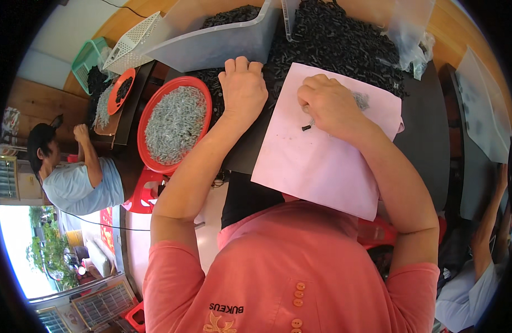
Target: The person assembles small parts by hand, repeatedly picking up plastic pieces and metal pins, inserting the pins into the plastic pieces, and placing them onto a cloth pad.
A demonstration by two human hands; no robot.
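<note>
My left hand (243, 89) is closed with its fingers curled under, at the near edge of a heap of small black tube-like pieces (333, 50) and beside a clear plastic bin. Whatever its fingertips hold is hidden. Over a pink sheet (300, 161) that slopes from the table onto my lap, my right hand (331, 105) is also closed, its fingertips tucked out of sight. One black piece (306, 127) shows on the sheet just below those fingers. A small pile of clear, shiny pieces (360, 100) lies beside the right hand, partly covered by it.
Left of my forearm, a red round tray (140, 130) holds many clear pieces. The clear bin (211, 53) stands behind my left hand, with black pieces inside. A plastic bag (422, 53) lies far right. One person (81, 177) sits at left; another's arm (492, 211) shows at right.
</note>
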